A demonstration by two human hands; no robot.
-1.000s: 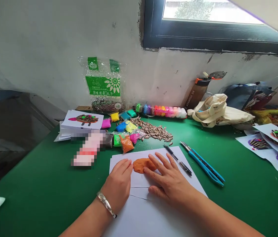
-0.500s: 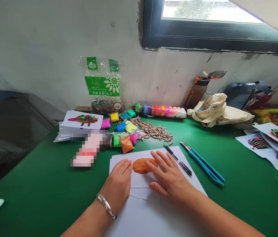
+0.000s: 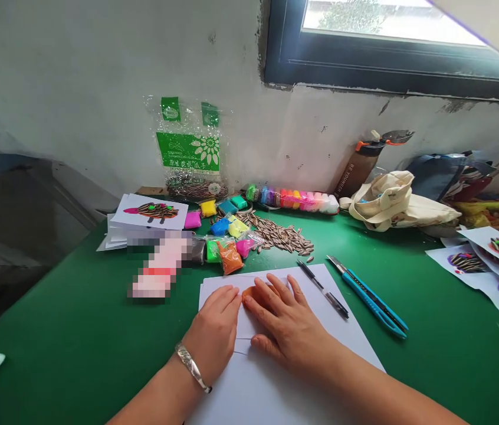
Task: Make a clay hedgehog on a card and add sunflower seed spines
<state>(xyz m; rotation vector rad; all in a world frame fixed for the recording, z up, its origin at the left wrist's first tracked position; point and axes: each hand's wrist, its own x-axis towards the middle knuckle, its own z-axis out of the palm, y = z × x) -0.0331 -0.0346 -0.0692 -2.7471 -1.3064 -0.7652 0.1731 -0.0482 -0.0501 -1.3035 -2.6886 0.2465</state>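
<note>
A flat lump of orange clay (image 3: 252,290) lies on white paper sheets (image 3: 315,313) on the green table. My right hand (image 3: 282,321) lies flat on the clay with fingers stretched out, covering most of it. My left hand (image 3: 214,330), a silver bracelet at its wrist, rests flat on the paper just left of the clay, fingers extended and touching its edge.
A black pen (image 3: 322,288) and a blue utility knife (image 3: 371,298) lie right of the paper. Behind are small clay packets (image 3: 227,248), a pile of sunflower seeds (image 3: 278,236), a seed bag (image 3: 190,153), a clay tube row (image 3: 294,199), a bottle (image 3: 360,162), a cloth bag (image 3: 391,200) and finished pictures (image 3: 492,260).
My right hand slid left over the orange clay, now hiding nearly all of it. The left hand stayed put. The view shifted slightly.
</note>
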